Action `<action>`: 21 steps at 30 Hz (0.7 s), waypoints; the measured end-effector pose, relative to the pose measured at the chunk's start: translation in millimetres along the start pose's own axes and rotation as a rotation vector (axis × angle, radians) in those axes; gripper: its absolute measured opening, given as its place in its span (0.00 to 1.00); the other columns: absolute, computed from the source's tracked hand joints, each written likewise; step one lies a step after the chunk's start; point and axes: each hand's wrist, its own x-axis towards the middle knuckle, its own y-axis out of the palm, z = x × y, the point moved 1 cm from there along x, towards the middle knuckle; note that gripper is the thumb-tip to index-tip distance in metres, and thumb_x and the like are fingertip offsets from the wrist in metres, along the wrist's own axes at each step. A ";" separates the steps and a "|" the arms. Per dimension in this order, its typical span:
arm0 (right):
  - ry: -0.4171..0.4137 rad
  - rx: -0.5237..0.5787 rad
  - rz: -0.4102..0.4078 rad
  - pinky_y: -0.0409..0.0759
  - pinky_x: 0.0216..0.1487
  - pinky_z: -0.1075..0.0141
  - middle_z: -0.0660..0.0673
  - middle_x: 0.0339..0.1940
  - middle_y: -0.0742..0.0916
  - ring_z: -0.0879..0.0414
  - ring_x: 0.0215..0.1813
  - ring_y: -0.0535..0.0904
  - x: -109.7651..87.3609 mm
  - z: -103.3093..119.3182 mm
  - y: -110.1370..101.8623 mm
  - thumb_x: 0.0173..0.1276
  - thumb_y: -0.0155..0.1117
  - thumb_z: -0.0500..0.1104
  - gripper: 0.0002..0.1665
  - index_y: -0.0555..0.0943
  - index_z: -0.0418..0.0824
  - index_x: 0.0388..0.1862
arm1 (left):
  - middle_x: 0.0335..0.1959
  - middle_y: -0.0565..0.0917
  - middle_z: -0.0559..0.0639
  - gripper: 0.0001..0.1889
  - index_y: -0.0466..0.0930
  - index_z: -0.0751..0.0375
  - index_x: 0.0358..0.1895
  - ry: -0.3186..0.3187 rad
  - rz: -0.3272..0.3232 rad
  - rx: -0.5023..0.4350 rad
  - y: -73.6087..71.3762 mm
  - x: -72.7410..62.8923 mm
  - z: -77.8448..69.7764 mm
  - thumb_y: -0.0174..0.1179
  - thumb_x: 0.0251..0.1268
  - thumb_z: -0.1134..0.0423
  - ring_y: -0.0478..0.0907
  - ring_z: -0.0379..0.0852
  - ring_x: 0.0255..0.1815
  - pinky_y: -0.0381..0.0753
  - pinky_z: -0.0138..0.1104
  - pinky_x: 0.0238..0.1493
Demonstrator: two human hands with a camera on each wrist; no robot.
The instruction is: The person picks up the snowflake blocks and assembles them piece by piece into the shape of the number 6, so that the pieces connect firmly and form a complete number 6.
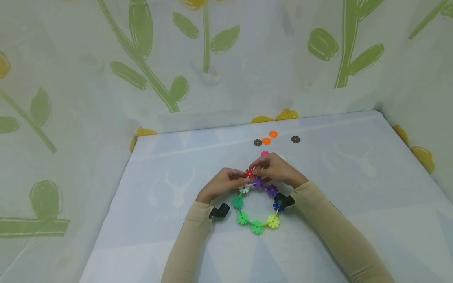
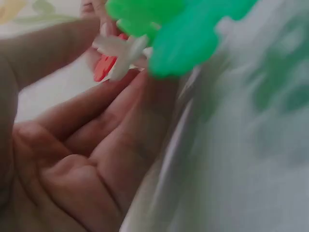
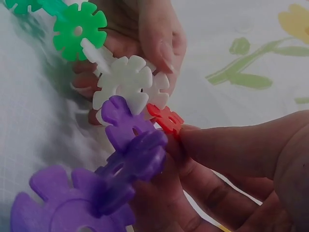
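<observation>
A ring of interlocked flower-shaped plastic discs (image 1: 257, 227) in greens, yellow, blue, purple and white lies before me. At its far side my right hand (image 1: 279, 169) pinches a red notched disc (image 3: 165, 119) between thumb and fingers. The red disc meets the white discs (image 3: 126, 79), right beside a purple disc (image 3: 123, 121). My left hand (image 1: 223, 184) holds the white part of the ring, its thumb on the near side and fingers behind. In the left wrist view, green discs (image 2: 186, 41) partly cover the white and red ones.
Beyond the hands lie loose orange discs (image 1: 273, 134), dark discs (image 1: 295, 139) and a pink disc (image 1: 264, 153), partly behind the right hand. The table (image 1: 148, 216) has a pale patterned cover. A flower-printed curtain (image 1: 247, 90) stands behind it.
</observation>
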 end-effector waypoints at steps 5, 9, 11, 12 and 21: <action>-0.004 -0.015 -0.016 0.90 0.45 0.57 0.40 0.47 0.92 0.55 0.40 0.89 0.7 -0.1 0.2 0.71 0.70 0.39 0.16 0.88 0.35 0.54 | 0.53 0.90 0.58 0.19 0.85 0.65 0.59 0.050 -0.048 0.015 2.2 1.3 -1.4 0.65 0.73 0.57 0.88 0.45 0.52 0.87 0.35 0.54; -0.014 -0.020 -0.016 0.90 0.47 0.60 0.41 0.47 0.93 0.57 0.40 0.89 2.1 -1.4 1.7 0.70 0.71 0.39 0.15 0.89 0.35 0.53 | 0.52 0.90 0.61 0.19 0.83 0.68 0.60 0.054 -0.060 0.011 3.3 1.6 -1.1 0.66 0.72 0.60 0.89 0.50 0.53 0.87 0.37 0.54; -0.033 -0.038 -0.016 0.90 0.47 0.61 0.41 0.47 0.93 0.58 0.39 0.88 1.8 -1.5 1.4 0.70 0.71 0.38 0.14 0.89 0.35 0.53 | 0.53 0.90 0.62 0.20 0.83 0.68 0.61 0.057 -0.053 0.012 3.7 2.4 -0.3 0.66 0.72 0.60 0.89 0.51 0.53 0.87 0.37 0.55; -0.044 -0.047 -0.015 0.90 0.47 0.61 0.41 0.47 0.93 0.58 0.39 0.88 1.4 -1.4 1.2 0.70 0.70 0.38 0.14 0.89 0.35 0.53 | 0.53 0.90 0.62 0.20 0.83 0.68 0.61 0.056 -0.050 0.013 3.8 2.7 0.1 0.66 0.72 0.60 0.89 0.51 0.53 0.87 0.38 0.55; -0.060 -0.057 -0.088 0.88 0.48 0.62 0.42 0.45 0.93 0.55 0.39 0.87 2.7 -0.2 1.9 0.72 0.69 0.39 0.11 0.90 0.37 0.50 | 0.52 0.91 0.56 0.19 0.86 0.63 0.57 0.029 -0.052 0.001 2.7 2.9 1.0 0.67 0.71 0.55 0.89 0.44 0.49 0.87 0.34 0.51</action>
